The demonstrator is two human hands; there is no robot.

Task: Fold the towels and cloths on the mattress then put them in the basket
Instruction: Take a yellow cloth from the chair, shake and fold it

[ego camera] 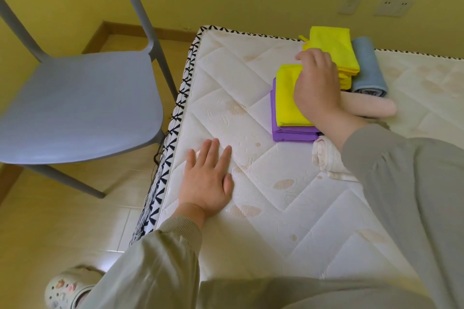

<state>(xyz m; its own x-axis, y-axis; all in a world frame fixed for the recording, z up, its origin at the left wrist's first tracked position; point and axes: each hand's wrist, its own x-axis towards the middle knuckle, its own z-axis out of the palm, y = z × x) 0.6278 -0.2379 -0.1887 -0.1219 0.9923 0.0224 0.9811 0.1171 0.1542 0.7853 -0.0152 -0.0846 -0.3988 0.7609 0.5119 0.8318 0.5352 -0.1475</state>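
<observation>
I note the left hand (209,178) flat on the mattress (276,233), fingers straight; the right hand (316,88) apparently pinches the yellow cloth (288,100) atop the purple stack (291,133).

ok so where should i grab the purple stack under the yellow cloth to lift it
Probably take the purple stack by its left edge, coming from the left, fingers underneath and thumb on the yellow cloth. That side faces bare mattress, while the pink rolled towel and white rolled towel crowd its right.

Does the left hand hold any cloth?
No, the left hand lies flat with straight fingers on the bare mattress.
</observation>
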